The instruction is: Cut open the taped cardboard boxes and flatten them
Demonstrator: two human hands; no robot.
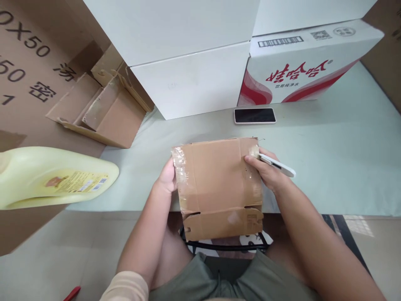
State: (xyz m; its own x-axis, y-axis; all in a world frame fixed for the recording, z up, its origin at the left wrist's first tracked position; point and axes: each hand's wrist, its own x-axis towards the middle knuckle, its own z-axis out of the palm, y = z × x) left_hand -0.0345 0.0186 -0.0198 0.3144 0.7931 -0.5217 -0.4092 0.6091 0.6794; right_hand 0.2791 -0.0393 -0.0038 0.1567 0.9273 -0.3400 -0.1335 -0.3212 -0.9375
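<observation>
A brown cardboard box [219, 179], looking flattened, is held over the front edge of the table, tilted toward me. Clear tape clings along its left side and at its upper right corner, and a slotted flap hangs at its lower end. My left hand [168, 174] grips the box's left edge, with most of its fingers hidden behind the cardboard. On the opposite side, my right hand [266, 167] closes on the right edge, thumb on top. That same hand also keeps a white utility knife [283, 168] between thumb and fingers, its handle pointing right.
A phone [255, 116] lies on the pale green tabletop [338, 159] before white cartons [194, 83] and a red-and-white water carton [291, 75]. To the left are open cardboard boxes [112, 108], a large printed carton [19, 113] and a yellow jug [59, 177]. Something red [72, 293] shows lower left.
</observation>
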